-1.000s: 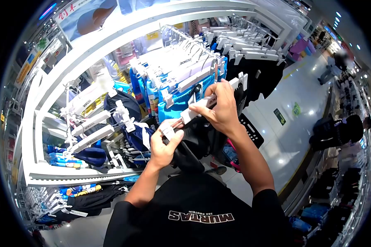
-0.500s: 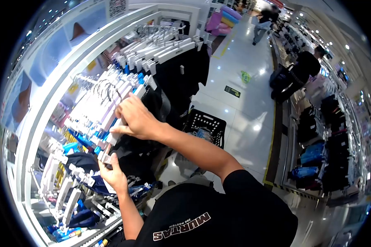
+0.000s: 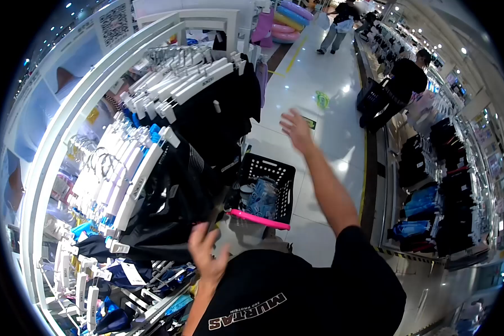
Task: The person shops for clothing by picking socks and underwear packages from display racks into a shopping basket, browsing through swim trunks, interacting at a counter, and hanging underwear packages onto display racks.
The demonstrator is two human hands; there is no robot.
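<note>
While the left hand (image 3: 209, 259) is held low, just beside the black clothes (image 3: 162, 221) on the near part of the white rack (image 3: 46, 145), its fingers are fanned apart and kinda blurred, so whether any fabric is being touched honestly can't be told. The right hand (image 3: 298, 133) is stretched out well ahead above the shiny floor (image 3: 327, 140), with its fingers loosely spread and nothing gripped either. As for those black clothes, they're hung by a white hanger (image 3: 140, 187) at the front of a brightly lit bunch, and another batch of black garments (image 3: 218, 106) is hung farther up the same rack. In the view between the two hands, a black basket (image 3: 289, 185) can be spotted, its pink handle (image 3: 257, 219) turned toward the wearer's black shirt (image 3: 319, 291), with some blue packaged stuff (image 3: 265, 196) tucked inside. Over across the aisle, a person in black (image 3: 403, 81) is seen by shelves where black and blue clothes (image 3: 420, 207) are stacked up, and some colourful rings (image 3: 291, 19) are piled at the far end.
</note>
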